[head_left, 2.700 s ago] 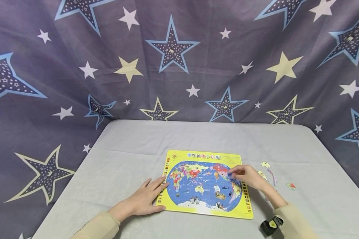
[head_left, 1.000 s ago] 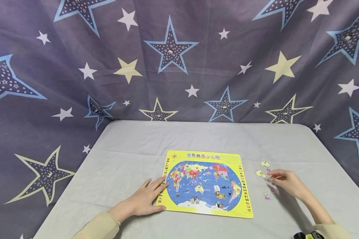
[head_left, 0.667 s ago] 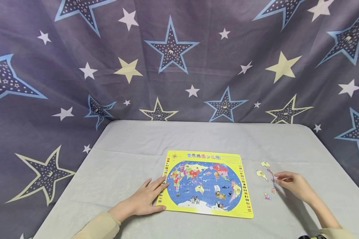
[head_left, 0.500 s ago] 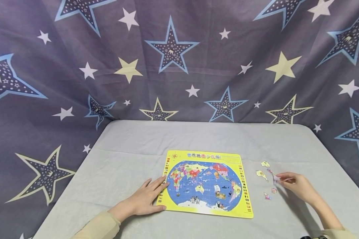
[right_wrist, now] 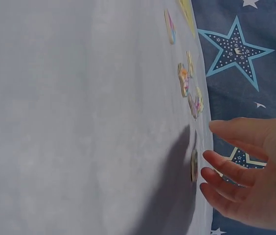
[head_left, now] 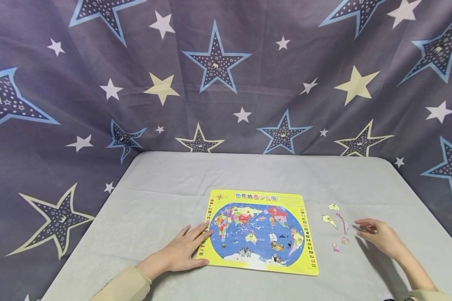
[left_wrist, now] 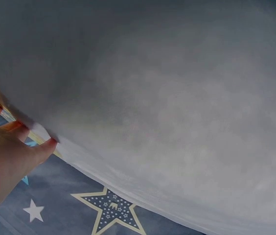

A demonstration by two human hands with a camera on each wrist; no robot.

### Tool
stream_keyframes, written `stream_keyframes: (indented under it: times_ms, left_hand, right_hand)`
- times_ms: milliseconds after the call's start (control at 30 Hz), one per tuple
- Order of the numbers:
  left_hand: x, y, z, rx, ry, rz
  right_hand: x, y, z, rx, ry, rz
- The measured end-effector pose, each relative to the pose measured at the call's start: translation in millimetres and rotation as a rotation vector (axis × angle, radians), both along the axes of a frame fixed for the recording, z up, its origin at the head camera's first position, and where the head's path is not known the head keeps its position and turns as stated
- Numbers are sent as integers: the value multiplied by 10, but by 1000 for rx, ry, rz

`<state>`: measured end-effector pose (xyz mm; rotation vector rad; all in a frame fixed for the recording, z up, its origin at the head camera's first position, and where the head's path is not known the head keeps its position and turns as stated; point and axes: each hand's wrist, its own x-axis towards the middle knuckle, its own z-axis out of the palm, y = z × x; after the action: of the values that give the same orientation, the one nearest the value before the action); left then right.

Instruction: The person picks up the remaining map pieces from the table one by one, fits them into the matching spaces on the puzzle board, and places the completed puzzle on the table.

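A yellow-bordered world map puzzle board (head_left: pixel 261 268) lies flat on the table. My left hand (head_left: pixel 184 247) rests at its left edge, fingers spread over the border; in the left wrist view the left hand (left_wrist: pixel 11 147) shows at that edge too. To the right of the board my right hand (head_left: pixel 382 237) hovers low, thumb and fingers apart. Just left of its fingertips lies a slim purple puzzle piece (head_left: pixel 344 223). A reddish puzzle piece (head_left: pixel 370 229) is partly hidden by that hand. In the right wrist view, a piece (right_wrist: pixel 194 165) lies on the cloth near the fingers, not gripped.
Several other loose pieces lie between board and right hand: a pale one (head_left: pixel 334 207), a yellowish one (head_left: pixel 328 219), a small pinkish one (head_left: pixel 345 241) and a pink-blue one (head_left: pixel 337 247). A grey cloth (head_left: pixel 165 175) covers the table. A star-patterned curtain (head_left: pixel 226 104) hangs behind.
The right hand has left the board's right side for the loose pieces. Half a second ago its fingertips were at the slim purple piece; now they are right of it. The left hand stays put.
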<state>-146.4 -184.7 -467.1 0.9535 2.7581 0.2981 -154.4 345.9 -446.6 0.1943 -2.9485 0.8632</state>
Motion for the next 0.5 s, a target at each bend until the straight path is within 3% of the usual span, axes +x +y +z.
stream_keyframes:
  times_ms: [500]
  left_hand:
    - [2, 8, 8, 4, -4, -1]
  right_hand:
    - [1, 157, -74, 7, -35, -22]
